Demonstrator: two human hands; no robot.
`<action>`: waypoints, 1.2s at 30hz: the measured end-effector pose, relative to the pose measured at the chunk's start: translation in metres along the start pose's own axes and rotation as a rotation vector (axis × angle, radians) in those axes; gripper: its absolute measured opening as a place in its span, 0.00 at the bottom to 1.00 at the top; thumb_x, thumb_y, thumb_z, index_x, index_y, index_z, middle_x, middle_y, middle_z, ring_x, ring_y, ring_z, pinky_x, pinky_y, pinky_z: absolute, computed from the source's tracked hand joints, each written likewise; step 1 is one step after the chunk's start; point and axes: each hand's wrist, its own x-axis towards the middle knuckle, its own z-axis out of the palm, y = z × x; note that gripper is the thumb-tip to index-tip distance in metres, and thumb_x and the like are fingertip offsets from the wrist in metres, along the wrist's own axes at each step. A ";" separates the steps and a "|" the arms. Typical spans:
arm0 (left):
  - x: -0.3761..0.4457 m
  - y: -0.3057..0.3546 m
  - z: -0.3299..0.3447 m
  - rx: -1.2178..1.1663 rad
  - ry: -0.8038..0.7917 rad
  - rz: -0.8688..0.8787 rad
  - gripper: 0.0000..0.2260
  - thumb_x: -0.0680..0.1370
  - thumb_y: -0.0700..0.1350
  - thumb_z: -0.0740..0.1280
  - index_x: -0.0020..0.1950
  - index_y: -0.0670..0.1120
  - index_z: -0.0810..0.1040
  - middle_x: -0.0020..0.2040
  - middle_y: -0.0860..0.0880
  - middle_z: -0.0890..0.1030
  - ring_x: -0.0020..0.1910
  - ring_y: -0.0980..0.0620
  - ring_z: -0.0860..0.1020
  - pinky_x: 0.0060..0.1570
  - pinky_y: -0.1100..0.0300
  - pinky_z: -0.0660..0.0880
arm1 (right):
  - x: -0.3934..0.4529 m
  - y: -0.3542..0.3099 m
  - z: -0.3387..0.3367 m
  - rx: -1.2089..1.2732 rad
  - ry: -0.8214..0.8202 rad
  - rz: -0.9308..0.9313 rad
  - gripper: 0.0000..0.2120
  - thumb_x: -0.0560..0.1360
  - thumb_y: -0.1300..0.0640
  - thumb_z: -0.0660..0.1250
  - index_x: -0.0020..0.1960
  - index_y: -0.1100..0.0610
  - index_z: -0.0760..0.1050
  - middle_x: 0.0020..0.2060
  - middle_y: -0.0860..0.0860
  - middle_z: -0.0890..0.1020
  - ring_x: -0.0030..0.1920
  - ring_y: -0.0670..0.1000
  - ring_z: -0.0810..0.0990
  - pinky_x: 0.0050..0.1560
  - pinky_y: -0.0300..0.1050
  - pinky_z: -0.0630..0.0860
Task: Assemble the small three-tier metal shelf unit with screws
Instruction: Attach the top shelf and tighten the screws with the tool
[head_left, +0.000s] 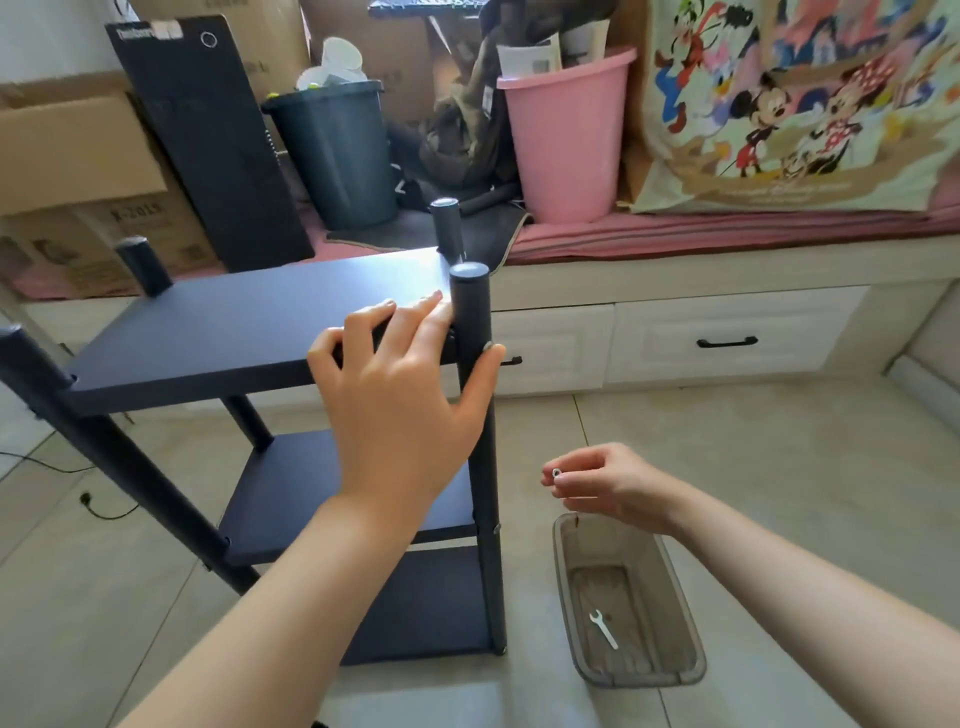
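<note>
Left hand (400, 395): fingers spread flat on top shelf (249, 322), thumb against front post (475, 374). Right hand (608, 483): fingertips pinching small screw (556, 473) above tray (685, 644) containing wrench (603, 629).

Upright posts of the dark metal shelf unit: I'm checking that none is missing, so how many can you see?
4 dark round posts: near right by the left hand, far right, far left, near left. None appears hidden.

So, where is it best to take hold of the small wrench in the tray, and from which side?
Pinch the wrench by its thin straight shank, coming down from above. It lies flat and alone on the floor of the open-topped tray, whose walls block a sideways reach. The right hand must first free itself of the small part it pinches.
</note>
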 end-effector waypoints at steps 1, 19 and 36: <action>0.000 0.000 -0.002 -0.006 -0.016 -0.005 0.24 0.80 0.63 0.60 0.62 0.48 0.83 0.61 0.52 0.83 0.63 0.45 0.75 0.62 0.47 0.63 | -0.009 -0.017 0.006 -0.064 -0.051 -0.020 0.10 0.75 0.61 0.72 0.56 0.60 0.82 0.52 0.55 0.86 0.51 0.50 0.85 0.48 0.39 0.80; 0.007 0.005 -0.021 0.053 -0.220 -0.076 0.26 0.78 0.62 0.59 0.67 0.48 0.80 0.66 0.48 0.81 0.69 0.44 0.76 0.67 0.47 0.66 | -0.015 -0.103 0.125 0.120 0.226 -0.128 0.15 0.81 0.52 0.64 0.41 0.61 0.78 0.28 0.51 0.80 0.28 0.48 0.78 0.33 0.41 0.76; 0.036 -0.068 -0.062 0.068 -0.132 -0.384 0.22 0.80 0.64 0.60 0.69 0.55 0.78 0.70 0.55 0.77 0.73 0.51 0.70 0.69 0.52 0.60 | 0.004 -0.163 0.229 0.293 0.406 -0.443 0.16 0.82 0.58 0.62 0.38 0.63 0.76 0.20 0.45 0.76 0.18 0.41 0.73 0.20 0.32 0.66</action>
